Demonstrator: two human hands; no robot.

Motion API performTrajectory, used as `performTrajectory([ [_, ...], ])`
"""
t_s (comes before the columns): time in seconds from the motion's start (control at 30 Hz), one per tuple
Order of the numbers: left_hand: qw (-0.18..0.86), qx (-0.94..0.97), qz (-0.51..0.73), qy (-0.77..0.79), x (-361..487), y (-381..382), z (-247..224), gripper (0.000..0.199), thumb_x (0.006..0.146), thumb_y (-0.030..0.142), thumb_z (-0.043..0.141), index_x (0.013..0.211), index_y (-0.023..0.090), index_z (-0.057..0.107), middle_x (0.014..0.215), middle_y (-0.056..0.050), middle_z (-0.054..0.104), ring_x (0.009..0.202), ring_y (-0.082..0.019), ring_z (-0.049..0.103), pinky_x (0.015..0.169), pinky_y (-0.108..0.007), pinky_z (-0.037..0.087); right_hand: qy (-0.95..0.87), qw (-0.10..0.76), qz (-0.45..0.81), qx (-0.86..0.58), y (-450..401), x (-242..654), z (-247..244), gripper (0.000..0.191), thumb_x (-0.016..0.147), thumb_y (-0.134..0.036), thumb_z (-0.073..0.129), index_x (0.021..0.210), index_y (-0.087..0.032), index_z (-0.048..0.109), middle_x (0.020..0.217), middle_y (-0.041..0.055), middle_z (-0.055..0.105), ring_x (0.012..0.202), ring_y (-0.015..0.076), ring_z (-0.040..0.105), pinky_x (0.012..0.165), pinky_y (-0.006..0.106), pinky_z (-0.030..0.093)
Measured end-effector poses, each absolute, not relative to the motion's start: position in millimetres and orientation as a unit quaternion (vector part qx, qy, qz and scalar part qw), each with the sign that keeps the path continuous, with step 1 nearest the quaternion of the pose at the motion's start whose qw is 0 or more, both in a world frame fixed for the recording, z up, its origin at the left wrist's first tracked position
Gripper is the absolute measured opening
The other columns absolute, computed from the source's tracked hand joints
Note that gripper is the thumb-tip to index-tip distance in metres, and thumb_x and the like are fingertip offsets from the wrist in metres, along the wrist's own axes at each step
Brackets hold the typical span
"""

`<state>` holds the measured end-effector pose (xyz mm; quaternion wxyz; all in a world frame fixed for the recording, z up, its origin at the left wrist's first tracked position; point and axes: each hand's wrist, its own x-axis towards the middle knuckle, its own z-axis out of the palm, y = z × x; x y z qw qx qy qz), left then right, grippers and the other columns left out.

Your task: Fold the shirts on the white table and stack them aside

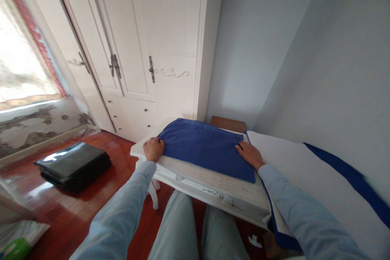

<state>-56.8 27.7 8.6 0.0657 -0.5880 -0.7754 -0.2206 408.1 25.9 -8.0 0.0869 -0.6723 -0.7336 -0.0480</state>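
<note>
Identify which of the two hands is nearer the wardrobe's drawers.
The left hand, at the end of the blue cloth nearer the drawers; the right hand rests at the cloth's opposite end.

Under the left fingers [159,142] and the right fingers [240,147], the cloth [201,146] is plain deep blue. Around it the tabletop [185,166] is off-white, with dark marks [236,206] on its front. Right of the right fingers is a white sheet [292,162] — edged in blue. The sleeves [124,207] behind the fingers are pale blue, the trousers [175,227] greyish green. Beyond the fingers, the wardrobe [175,20] is creamy white with raised scrollwork [173,72] and dark handles [151,69]; the wall [258,28] is blue-grey. Left of the left fingers, the floor [121,148] is red-brown, the package [73,164] black — finely striped on top.
</note>
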Motion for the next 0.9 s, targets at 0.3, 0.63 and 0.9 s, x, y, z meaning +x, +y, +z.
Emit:
performTrajectory([
  [0.3,0.066,-0.586,-0.225,-0.776,-55.7,26.1,9.4,0.039,0.092,0.03,0.041,0.11,0.013,0.072,0.114,-0.018,0.072,0.111,-0.031,0.065,0.098,-0.042,0.042,-0.728,0.089,-0.036,-0.679,25.9,407.7,-8.5,0.051,0.104,-0.041,0.035,0.135,-0.009,0.061,0.146,0.0194,0.056,0.14,0.0263,0.049,0.118,0.038,0.034],
  [0.63,0.067,-0.587,-0.225,-0.775,-55.6,25.9,10.2,0.04,0.092,0.03,0.041,0.111,0.013,0.072,0.115,-0.018,0.072,0.11,-0.031,0.066,0.097,-0.042,0.043,-0.73,0.089,-0.036,-0.677,26.1,408.6,-8.2,0.051,0.104,-0.042,0.034,0.134,-0.011,0.062,0.146,0.0183,0.056,0.139,0.0265,0.05,0.118,0.039,0.034],
  [0.9,0.066,-0.588,-0.217,-0.776,-55.9,26.0,10.3,0.038,0.092,0.03,0.042,0.108,0.012,0.072,0.113,-0.018,0.072,0.11,-0.031,0.065,0.097,-0.043,0.044,-0.732,0.098,-0.033,-0.673,28.6,410.4,-11.5,0.051,0.104,-0.041,0.035,0.134,-0.01,0.061,0.145,0.0194,0.056,0.139,0.0276,0.05,0.117,0.039,0.034],
])
